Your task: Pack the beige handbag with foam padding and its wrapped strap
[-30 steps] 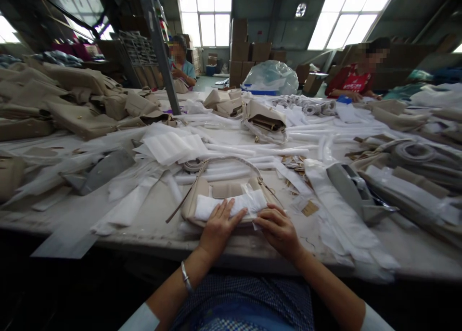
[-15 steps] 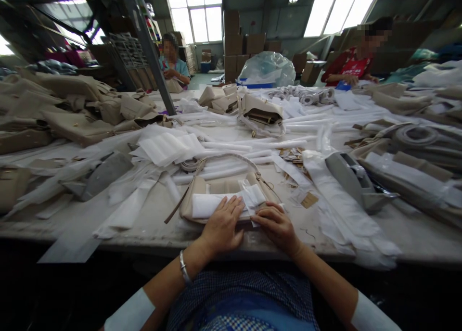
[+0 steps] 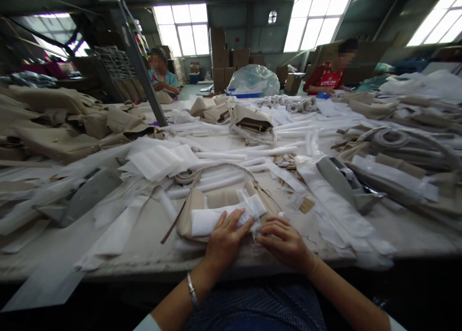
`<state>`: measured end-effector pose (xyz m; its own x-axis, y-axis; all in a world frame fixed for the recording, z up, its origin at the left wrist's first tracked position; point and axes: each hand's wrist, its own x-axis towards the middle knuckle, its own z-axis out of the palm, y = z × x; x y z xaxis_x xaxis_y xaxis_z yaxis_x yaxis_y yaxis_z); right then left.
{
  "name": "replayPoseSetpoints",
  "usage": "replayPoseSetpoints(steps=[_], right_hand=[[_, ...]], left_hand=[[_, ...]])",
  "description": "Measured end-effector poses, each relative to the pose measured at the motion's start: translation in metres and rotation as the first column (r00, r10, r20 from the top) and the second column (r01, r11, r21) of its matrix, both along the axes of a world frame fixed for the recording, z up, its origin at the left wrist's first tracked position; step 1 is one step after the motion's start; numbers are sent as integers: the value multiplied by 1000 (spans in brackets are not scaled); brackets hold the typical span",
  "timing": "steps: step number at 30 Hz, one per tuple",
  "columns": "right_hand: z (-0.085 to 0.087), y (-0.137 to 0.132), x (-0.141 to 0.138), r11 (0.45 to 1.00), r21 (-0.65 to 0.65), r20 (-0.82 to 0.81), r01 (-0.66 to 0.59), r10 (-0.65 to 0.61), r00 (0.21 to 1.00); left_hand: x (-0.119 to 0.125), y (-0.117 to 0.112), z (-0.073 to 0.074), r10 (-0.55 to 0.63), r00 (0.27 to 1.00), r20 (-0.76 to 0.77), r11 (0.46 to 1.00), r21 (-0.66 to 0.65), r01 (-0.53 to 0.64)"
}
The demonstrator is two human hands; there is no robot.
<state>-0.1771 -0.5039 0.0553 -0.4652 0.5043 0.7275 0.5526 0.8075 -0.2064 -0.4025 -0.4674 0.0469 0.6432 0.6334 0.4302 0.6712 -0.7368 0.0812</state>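
Left hand (image 3: 224, 239) palm-down across white padding (image 3: 205, 221), right hand (image 3: 285, 242) curled beside.

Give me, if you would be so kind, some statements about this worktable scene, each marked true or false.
1. The left hand lies on the white strip atop the beige bag. True.
2. The silver bracelet is on the right wrist. False: it is on the left.
3. The bag's strap arches over its far side. True.
4. The right hand is at the bag's left end. False: it is near the right end.
5. A co-worker in red appears in the background. True.
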Motion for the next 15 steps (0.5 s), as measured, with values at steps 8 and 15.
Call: replayPoseSetpoints(steps=[8, 15], right_hand=[[39, 67, -20, 951, -191, 216, 242, -200, 956], [36, 121, -45, 801, -349, 710, 487, -113, 695]], left_hand=[[-1, 3, -15, -27, 999, 16, 994, 102, 25], [0, 4, -17, -23, 998, 54, 991, 130, 16]])
